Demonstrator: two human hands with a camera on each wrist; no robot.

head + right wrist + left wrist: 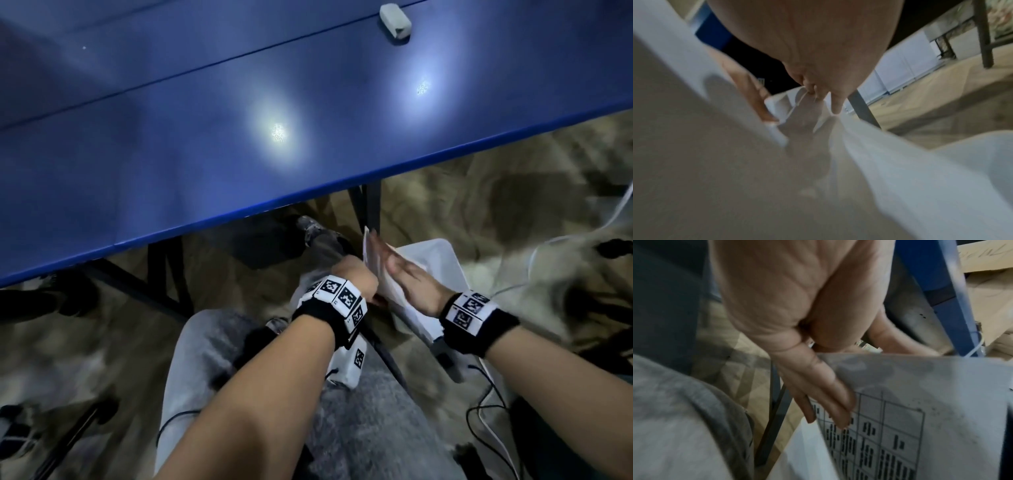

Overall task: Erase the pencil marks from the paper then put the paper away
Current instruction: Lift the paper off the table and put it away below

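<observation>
- A blue table (171, 144) fills the top of the head view, and two bright lights shine back off it.
- A small white eraser (395, 20) lies on the far part of the table, well apart from both hands.
- Under the table edge there is a tan, patchy floor (479, 205) and dark table legs (371, 205).
- The person sits with grey trousers (205, 359) showing at the bottom (both wrists wear black bands with black and white square marks).
- The paper (368, 253) is down below the table edge, off to the person's right side, standing on its edge between the two hands.
- The left hand (356, 277) holds the paper, with its fingers (830, 395) lying on the printed side, over a grid with small black marks, and the thumb hidden behind the sheet.
- The right hand (407, 274) is flat and stretched out, with straight fingers pressed on the other side of the paper.
- A white bin or box (442, 260) sits on the floor just under the hands, and the paper is over it.
- White and black cables (486, 407) lie on the floor near the right arm.
</observation>
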